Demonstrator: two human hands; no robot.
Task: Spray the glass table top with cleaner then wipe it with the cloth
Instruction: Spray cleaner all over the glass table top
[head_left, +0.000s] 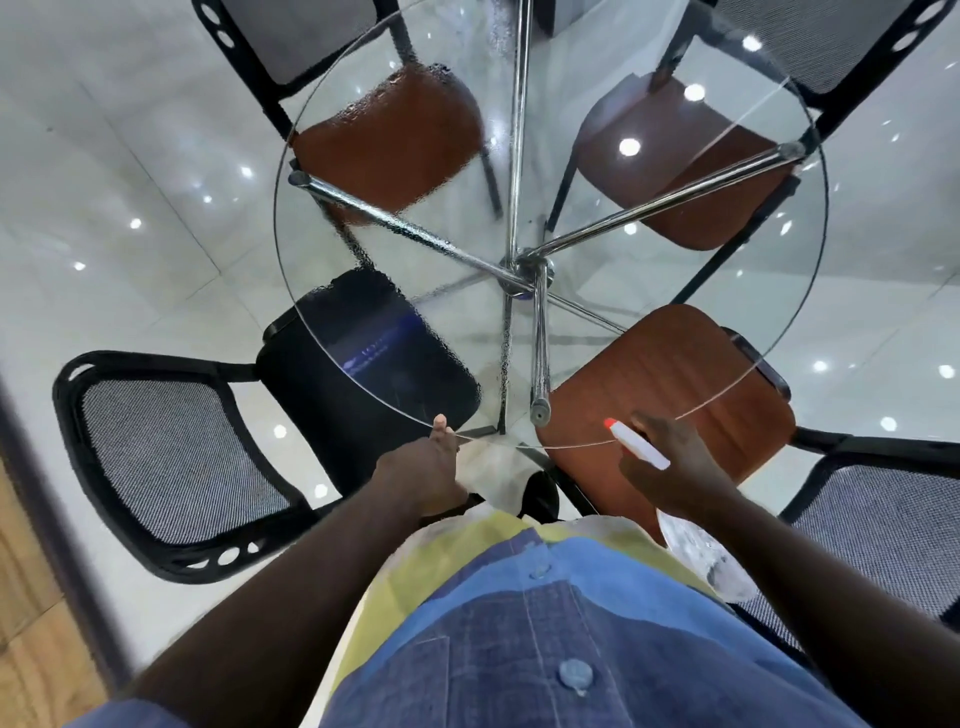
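The round glass table top (768, 357) on chrome legs fills the middle of the view. Its left half is covered in spray droplets, while the right half looks dry. My right hand (675, 478) is closed around a spray bottle (641, 444) with a white head and red nozzle, held over the table's near rim and pointing left. The bottle's clear body shows under my forearm. My left hand (423, 467) is at the near rim with its thumb on top of the glass. A pale, cloth-like shape (496, 467) lies just right of that hand; I cannot tell what it is.
Chairs ring the table: a black mesh chair (171, 457) at the left, a brown-seated one (670, 374) under the near right rim, and two more brown-seated chairs (395, 135) at the far side. The chrome hub (530, 270) sits under the glass. The floor is glossy white tile.
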